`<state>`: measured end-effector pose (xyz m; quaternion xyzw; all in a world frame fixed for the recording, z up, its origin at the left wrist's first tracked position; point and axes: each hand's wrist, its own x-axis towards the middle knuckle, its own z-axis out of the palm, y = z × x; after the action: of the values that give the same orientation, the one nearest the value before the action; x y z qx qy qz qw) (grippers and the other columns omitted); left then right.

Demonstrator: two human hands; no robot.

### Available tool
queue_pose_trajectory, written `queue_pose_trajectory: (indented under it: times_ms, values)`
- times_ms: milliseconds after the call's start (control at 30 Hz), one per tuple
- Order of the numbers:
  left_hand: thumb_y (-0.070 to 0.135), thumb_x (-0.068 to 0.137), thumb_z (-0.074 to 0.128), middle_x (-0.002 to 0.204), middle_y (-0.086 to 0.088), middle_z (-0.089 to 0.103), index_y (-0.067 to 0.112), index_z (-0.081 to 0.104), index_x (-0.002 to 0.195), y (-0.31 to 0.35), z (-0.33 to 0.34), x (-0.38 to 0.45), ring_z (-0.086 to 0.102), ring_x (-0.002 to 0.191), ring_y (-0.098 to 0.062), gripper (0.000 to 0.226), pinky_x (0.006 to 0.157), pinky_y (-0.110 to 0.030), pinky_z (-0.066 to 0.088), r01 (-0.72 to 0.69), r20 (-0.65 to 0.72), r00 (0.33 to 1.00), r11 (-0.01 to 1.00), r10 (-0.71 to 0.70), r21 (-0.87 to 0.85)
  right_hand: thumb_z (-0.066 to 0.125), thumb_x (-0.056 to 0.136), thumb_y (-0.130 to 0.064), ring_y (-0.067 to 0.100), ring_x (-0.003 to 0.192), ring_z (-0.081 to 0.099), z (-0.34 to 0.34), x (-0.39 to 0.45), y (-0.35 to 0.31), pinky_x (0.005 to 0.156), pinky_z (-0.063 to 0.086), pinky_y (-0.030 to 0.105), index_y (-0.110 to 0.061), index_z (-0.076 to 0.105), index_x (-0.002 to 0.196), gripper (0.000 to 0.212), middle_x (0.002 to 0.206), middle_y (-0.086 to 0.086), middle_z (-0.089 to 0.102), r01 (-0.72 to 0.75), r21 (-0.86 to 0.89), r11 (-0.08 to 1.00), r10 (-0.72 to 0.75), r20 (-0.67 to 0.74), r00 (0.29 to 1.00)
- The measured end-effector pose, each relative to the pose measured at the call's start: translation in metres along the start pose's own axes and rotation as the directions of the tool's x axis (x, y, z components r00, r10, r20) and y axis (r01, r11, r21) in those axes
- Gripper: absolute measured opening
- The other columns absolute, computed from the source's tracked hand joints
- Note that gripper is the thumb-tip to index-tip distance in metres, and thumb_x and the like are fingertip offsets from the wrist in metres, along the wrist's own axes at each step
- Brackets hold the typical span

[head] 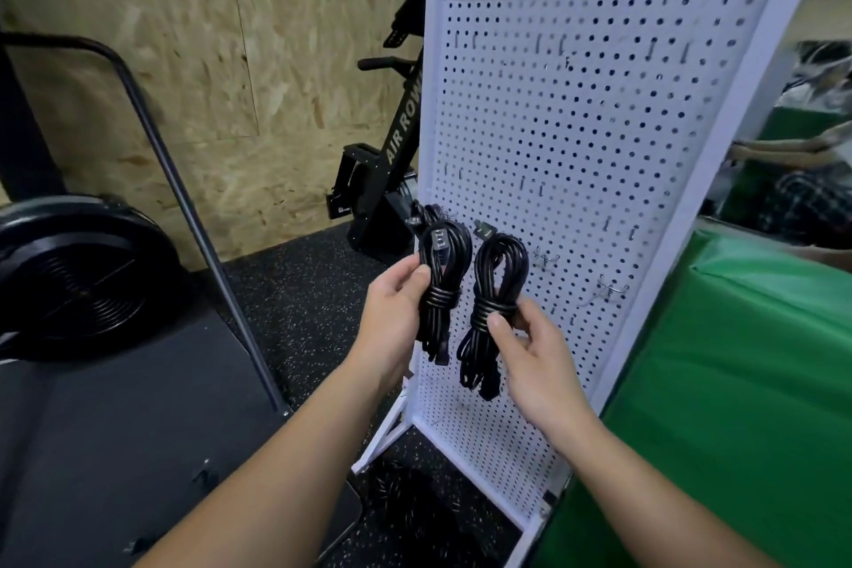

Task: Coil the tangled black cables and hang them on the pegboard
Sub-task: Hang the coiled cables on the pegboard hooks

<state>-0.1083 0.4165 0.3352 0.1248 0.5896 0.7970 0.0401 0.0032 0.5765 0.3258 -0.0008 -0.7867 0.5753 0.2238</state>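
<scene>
Black cables (495, 286), white perforated pegboard (599, 180), green padding (737, 383)

Gym or fitness room, doubling as workspace. Black rubber floor (295, 300) with pale speckles — typical gym matting. Rowing machine (396, 143) stands folded against wall, frame lettered "AIR ROW" (rest of word hidden behind board). Fan-wheel machine (78, 277) at left, black curved handrail (152, 125) rising over it. Wall of raw OSB panels (184, 60) — unfinished, utility look. White freestanding pegboard (599, 152) on floor; green padded mat (737, 383) at right.
</scene>
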Motion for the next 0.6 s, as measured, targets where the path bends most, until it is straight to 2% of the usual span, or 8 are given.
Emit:
queue_pose_trajectory:
  times_ms: [100, 133, 233, 267, 333, 433, 500, 600]
  values:
    - [0.021, 0.116, 0.051, 0.126, -0.012, 0.079, 0.019, 0.078, 0.129, 0.003, 0.009, 0.009, 0.074, 0.121, -0.035, 0.03, 0.112, -0.06, 0.055, 0.0, 0.022, 1.0, 1.0, -0.001, 0.015, 0.059, 0.111, -0.051, 0.003, 0.127, 0.068, -0.004, 0.007, 0.009, 0.113, 0.055, 0.038, -0.034, 0.054, 0.157, 0.049, 0.147, -0.018, 0.066, -0.048, -0.046, 0.998, 0.046, -0.047, 0.998]
    - [0.02, 0.117, 0.051, 0.125, -0.011, 0.08, 0.019, 0.078, 0.129, 0.004, 0.012, 0.011, 0.075, 0.12, -0.034, 0.03, 0.11, -0.058, 0.056, 0.002, 0.03, 1.0, 1.0, -0.003, 0.018, 0.059, 0.111, -0.052, 0.002, 0.126, 0.067, -0.006, 0.008, 0.012, 0.114, 0.053, 0.039, -0.034, 0.054, 0.157, 0.05, 0.147, -0.018, 0.066, -0.068, -0.049, 0.996, 0.065, -0.054, 0.996]
    - [0.017, 0.117, 0.05, 0.124, -0.009, 0.081, 0.018, 0.079, 0.129, 0.005, 0.021, 0.018, 0.077, 0.118, -0.03, 0.031, 0.109, -0.054, 0.058, 0.022, 0.043, 0.999, 1.0, -0.023, 0.02, 0.057, 0.114, -0.037, -0.005, 0.091, 0.07, -0.011, 0.012, 0.019, 0.088, 0.053, 0.023, -0.031, 0.062, 0.146, 0.033, 0.126, -0.015, 0.075, -0.075, -0.049, 0.996, 0.071, -0.075, 0.995]
    - [0.018, 0.116, 0.051, 0.124, -0.009, 0.081, 0.018, 0.078, 0.13, 0.004, 0.023, 0.02, 0.077, 0.119, -0.03, 0.031, 0.109, -0.054, 0.057, 0.031, 0.035, 0.999, 0.999, -0.032, 0.027, 0.057, 0.114, -0.034, -0.006, 0.086, 0.07, -0.013, 0.014, 0.021, 0.082, 0.052, 0.018, -0.029, 0.063, 0.143, 0.03, 0.121, -0.014, 0.076, -0.075, -0.041, 0.996, 0.071, -0.081, 0.994]
    - [0.019, 0.116, 0.053, 0.125, -0.008, 0.08, 0.018, 0.078, 0.131, 0.002, 0.028, 0.026, 0.076, 0.12, -0.03, 0.03, 0.111, -0.056, 0.056, 0.044, 0.027, 0.999, 0.999, -0.045, 0.029, 0.057, 0.114, -0.032, -0.004, 0.097, 0.072, -0.016, 0.016, 0.024, 0.088, 0.054, 0.014, -0.027, 0.062, 0.145, 0.031, 0.126, -0.014, 0.076, -0.071, -0.03, 0.997, 0.069, -0.081, 0.994]
    - [0.02, 0.116, 0.053, 0.127, -0.008, 0.08, 0.016, 0.076, 0.133, 0.001, 0.03, 0.032, 0.076, 0.121, -0.029, 0.03, 0.111, -0.053, 0.056, 0.046, 0.027, 0.999, 0.999, -0.047, 0.019, 0.058, 0.113, -0.04, 0.003, 0.124, 0.068, -0.017, 0.022, 0.029, 0.115, 0.053, 0.038, -0.03, 0.059, 0.15, 0.038, 0.14, -0.016, 0.071, -0.095, -0.039, 0.995, 0.092, -0.087, 0.992]
    - [0.019, 0.116, 0.051, 0.125, -0.008, 0.08, 0.015, 0.078, 0.13, 0.0, 0.028, 0.034, 0.076, 0.118, -0.028, 0.03, 0.109, -0.052, 0.058, 0.041, 0.011, 0.999, 0.999, -0.041, 0.013, 0.058, 0.112, -0.045, 0.004, 0.133, 0.064, -0.017, 0.024, 0.032, 0.12, 0.049, 0.046, -0.032, 0.056, 0.154, 0.044, 0.145, -0.018, 0.067, -0.111, -0.043, 0.993, 0.107, -0.084, 0.991]
    - [0.016, 0.116, 0.048, 0.119, -0.011, 0.081, 0.014, 0.081, 0.122, -0.003, 0.025, 0.037, 0.078, 0.113, -0.033, 0.034, 0.107, -0.056, 0.059, 0.043, -0.01, 0.999, 0.999, -0.043, 0.004, 0.058, 0.113, -0.04, 0.0, 0.132, 0.063, -0.018, 0.027, 0.032, 0.122, 0.048, 0.045, -0.032, 0.057, 0.153, 0.041, 0.144, -0.02, 0.067, -0.121, -0.042, 0.992, 0.116, -0.104, 0.988]
